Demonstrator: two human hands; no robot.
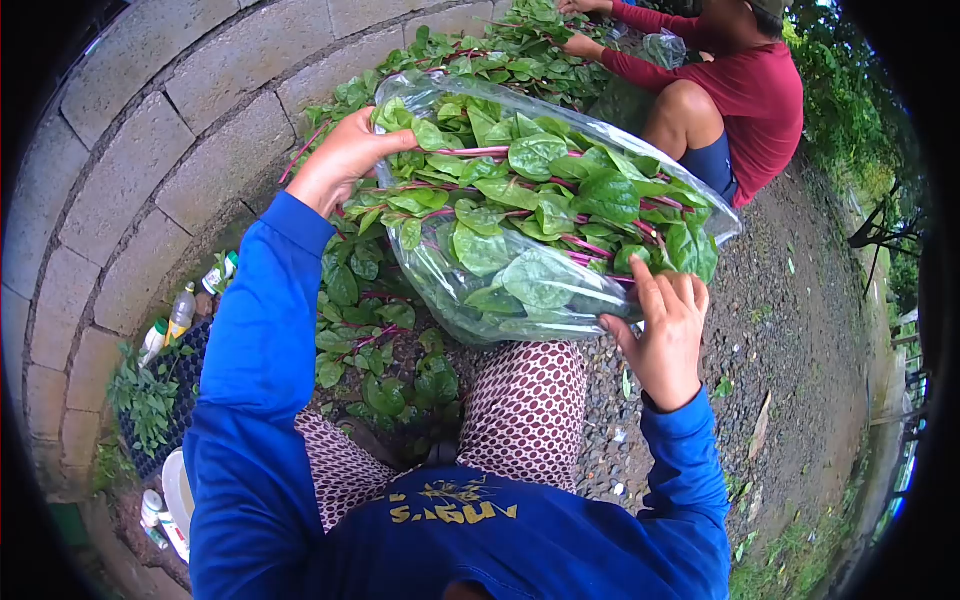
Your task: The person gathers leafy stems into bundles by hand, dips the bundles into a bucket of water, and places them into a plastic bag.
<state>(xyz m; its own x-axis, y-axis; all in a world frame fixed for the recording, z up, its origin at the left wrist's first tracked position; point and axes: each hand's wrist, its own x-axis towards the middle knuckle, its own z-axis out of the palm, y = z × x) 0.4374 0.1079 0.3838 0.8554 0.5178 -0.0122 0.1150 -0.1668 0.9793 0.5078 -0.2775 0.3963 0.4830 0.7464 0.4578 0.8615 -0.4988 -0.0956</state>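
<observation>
A clear plastic bag (440, 285) lies tilted above my knees, filled with Malabar spinach (535, 155), green leaves on purple-red stems. My left hand (345, 160) grips the bag's left edge, thumb on the near side and the other fingers mostly hidden behind it. At the lower right, my right hand (665, 325) is closed on the bag's edge, with fingertips against the leaves and stems. More loose spinach (385, 395) lies on the ground under the bag and between my legs.
A person in a red shirt (760, 105) crouches at the upper right, hands by a heap of greens (500, 55). A concrete block wall (215, 130) curves along the left. Bottles (181, 310), a dark crate (185, 385) and a white container (175, 490) stand at left. Gravel (740, 350) lies right.
</observation>
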